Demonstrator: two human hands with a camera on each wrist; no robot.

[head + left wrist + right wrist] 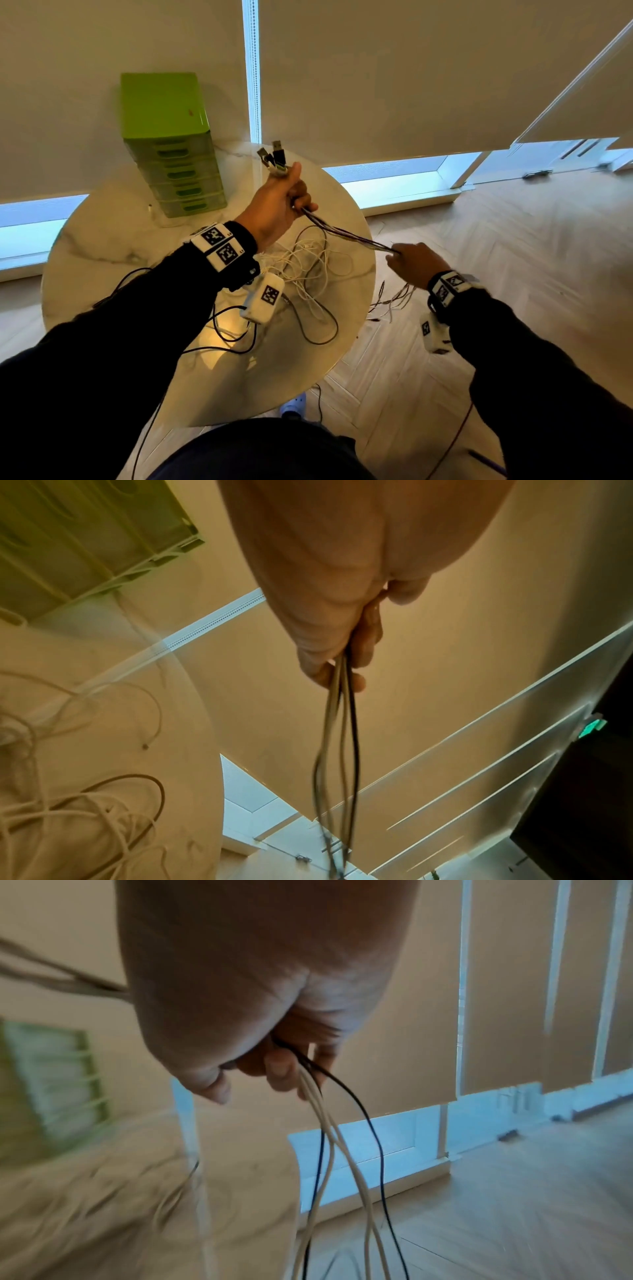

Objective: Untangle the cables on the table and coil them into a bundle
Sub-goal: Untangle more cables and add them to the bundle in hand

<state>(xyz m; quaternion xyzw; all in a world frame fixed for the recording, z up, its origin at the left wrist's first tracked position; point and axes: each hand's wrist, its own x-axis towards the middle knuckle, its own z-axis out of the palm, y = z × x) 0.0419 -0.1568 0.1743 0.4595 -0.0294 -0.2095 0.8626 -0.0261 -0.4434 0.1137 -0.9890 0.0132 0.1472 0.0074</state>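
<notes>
Nearest the body, the right hand [416, 265] is closing its fingers round a gathered run of cables [349, 234], out past the edge of the round table [102, 240] and over the floor [513, 222]. In the right wrist view I'm counting about five strands spilling from that fist [260, 993], two dark and roughly three white, though blur is making the count unsure. Their tails [394, 301] are dangling below the hand, beside the table rim.

The strands are running taut, up and across to the left hand [279, 202], which is gripping them in a closed fist with the USB plugs [274, 156] poking out above the thumb. Three plugs are showing plainly; more may be hidden. Holding all the plug ends together in one hand looks deliberate: it's lining the cables up so the other hand can straighten them into one run before coiling, I'd judge.

Below the left forearm, the loose tangle [308, 270] is lying on the marble top, white loops mixed with dark ones, too knotted to count. So the untangling looks only partly done.

Further back, one green drawer unit [171, 144] is standing on the far side of the table, five or six drawers high, and behind it two pale blinds [411, 68] are hanging down.
</notes>
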